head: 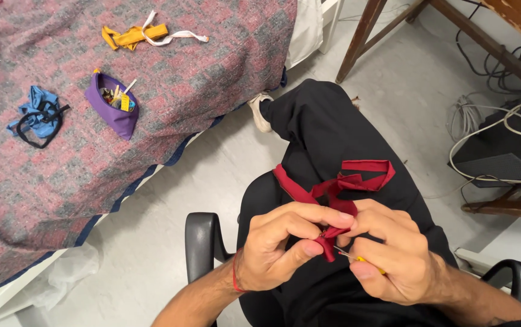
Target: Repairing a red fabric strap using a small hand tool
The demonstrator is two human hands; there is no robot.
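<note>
item: red fabric strip point(333, 188), being worked over the lap of a person sitting in a black armchair point(203, 242). left hand point(278, 245) is pinching a folded end of the strip between thumb and forefinger, the other fingers curling close behind. right hand point(393, 251) is gripping a small yellow-handled tool point(363, 261) with a thin metal tip, thumb and forefinger pressing on it, the tip pointing into the pinched fold; whether it is a seam ripper or some other pointed tool is not showing clearly. the longer part of the strip is lying loose across the black trousers point(321, 127), looping and twisting away from the hands. progress, as a judgement: the work is sitting at one end of the strip only, the rest hanging unhandled, so most of its length is appearing left to do; no cut threads or finished seam are showing. lying well apart on the pink and grey blanket point(181, 103): a purple pouch point(114, 109) standing open with small items inside, a blue fabric piece with black cord point(37, 115), a yellow fabric piece with white tape point(136, 35).
</note>
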